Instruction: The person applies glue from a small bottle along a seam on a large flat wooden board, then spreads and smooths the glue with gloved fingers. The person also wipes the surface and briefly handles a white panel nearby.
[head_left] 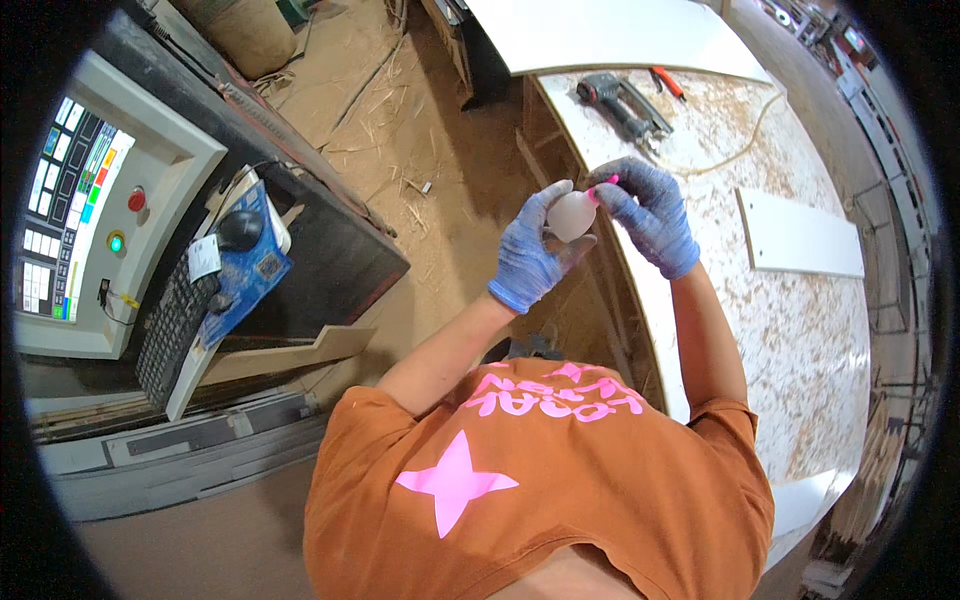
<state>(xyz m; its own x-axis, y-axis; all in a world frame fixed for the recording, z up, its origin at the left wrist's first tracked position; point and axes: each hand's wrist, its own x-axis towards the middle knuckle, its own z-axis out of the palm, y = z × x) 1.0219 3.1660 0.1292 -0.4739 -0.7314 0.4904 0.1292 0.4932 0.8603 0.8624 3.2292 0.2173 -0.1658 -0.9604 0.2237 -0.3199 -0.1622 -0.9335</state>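
Observation:
In front of my chest I hold a small, round, translucent white squeeze bottle [571, 216] with a pink nozzle top. My left hand [527, 257], in a blue dusty glove, is wrapped round the bottle's body. The fingers of my right hand [656, 214], gloved the same way, pinch the pink cap [598, 193] at its tip. The bottle is tilted, its nozzle toward my right hand. Whether the cap is on or off the nozzle is hidden by the fingers. Both hands are at the left edge of a white worktable [720, 340].
On the sawdust-strewn table lie a black nail gun [627, 104] with a pale hose, a red-handled tool [668, 83] and a white panel [800, 233]. A larger white board [620, 35] covers the far end. At left stand a control screen [70, 210], a keyboard [172, 325] and a mouse [239, 230].

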